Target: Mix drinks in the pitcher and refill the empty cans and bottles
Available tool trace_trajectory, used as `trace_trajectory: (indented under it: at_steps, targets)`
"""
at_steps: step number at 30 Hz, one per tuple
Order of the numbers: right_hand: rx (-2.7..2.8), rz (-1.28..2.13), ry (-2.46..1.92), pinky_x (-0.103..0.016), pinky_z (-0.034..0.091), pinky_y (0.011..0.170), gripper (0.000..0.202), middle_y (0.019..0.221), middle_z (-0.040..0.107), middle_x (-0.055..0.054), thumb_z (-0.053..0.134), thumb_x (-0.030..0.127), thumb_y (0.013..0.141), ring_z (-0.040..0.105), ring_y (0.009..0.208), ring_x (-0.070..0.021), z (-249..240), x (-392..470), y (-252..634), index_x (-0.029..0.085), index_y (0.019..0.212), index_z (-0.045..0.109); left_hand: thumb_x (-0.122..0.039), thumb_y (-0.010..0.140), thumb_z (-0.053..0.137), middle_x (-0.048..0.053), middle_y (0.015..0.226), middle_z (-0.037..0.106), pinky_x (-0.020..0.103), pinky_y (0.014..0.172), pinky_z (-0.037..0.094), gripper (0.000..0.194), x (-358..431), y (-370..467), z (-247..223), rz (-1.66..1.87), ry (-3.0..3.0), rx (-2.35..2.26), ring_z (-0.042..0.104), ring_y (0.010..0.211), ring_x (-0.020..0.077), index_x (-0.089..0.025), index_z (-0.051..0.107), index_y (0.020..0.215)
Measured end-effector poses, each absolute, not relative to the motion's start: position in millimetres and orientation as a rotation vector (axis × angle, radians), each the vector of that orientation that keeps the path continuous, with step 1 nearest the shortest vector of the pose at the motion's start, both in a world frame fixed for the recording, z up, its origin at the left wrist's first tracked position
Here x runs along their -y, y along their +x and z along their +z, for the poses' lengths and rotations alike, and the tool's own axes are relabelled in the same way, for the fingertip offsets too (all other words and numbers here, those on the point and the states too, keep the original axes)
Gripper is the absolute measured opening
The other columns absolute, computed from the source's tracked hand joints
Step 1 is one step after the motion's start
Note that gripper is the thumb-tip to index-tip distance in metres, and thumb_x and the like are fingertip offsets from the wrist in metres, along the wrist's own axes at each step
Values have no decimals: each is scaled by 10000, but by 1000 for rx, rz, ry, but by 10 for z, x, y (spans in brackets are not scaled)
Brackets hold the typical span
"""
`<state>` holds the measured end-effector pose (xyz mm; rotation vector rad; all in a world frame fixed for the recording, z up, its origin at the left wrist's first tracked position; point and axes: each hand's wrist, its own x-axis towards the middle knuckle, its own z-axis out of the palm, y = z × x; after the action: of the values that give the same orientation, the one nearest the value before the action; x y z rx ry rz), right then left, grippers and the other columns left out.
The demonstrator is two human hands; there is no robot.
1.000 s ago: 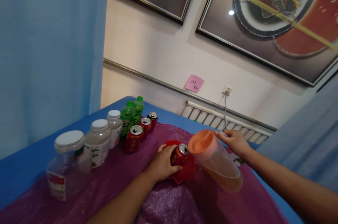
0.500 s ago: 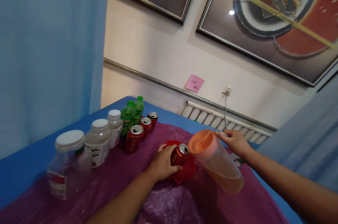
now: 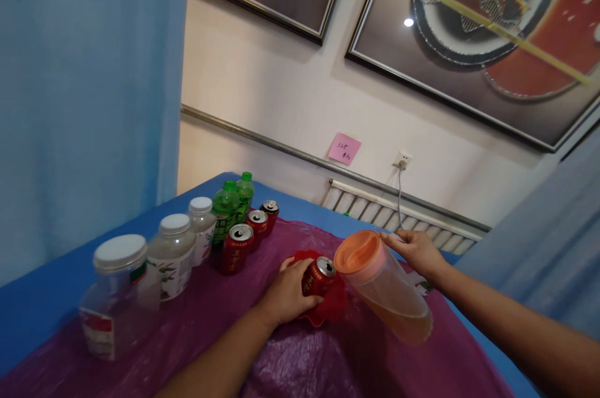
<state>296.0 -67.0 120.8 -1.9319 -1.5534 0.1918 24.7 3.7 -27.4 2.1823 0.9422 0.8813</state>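
Room: blue curtain (image 3: 94,85) at 10 o'clock, framed picture (image 3: 469,82) at 1, worktop (image 3: 300,207) below, blue-covered with a purple plastic sheet (image 3: 187,323) on it. Clock centred on the held can, 12 = top of view. Clear jug (image 3: 396,298), orange lid (image 3: 359,251), at 3-4, tipped with its lid end just beside the can top; liquid sits in the lower part. Three white-capped jars (image 3: 171,254) in a row, 8-10. Two green bottles (image 3: 225,207) at 10, three upright red cans (image 3: 237,254) next to them. Red dish (image 3: 336,304) under the held can (image 3: 314,282); contact unclear. Right hand (image 3: 417,251): grip closed on jug handle. Left hand (image 3: 290,292): grip wrapped round can, leaning it jugward. My read: step in hand is keeping lid and can opening paired; flow not visible. Next move calls for steady can, small wrist changes.
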Motion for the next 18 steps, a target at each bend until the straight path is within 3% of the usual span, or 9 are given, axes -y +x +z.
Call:
trace_trajectory:
  at_steps: [18]
  targets:
    - [1504,258,-1958,-252,158,439,585,503,196,71,565,709,711,212,462,-87,1274,702,2899,272,523,224,-326,589,873,77,1325,691,536,1195,287,757,-43,246,-285,879,2194,-956,568,1292,372,-252,613,1296]
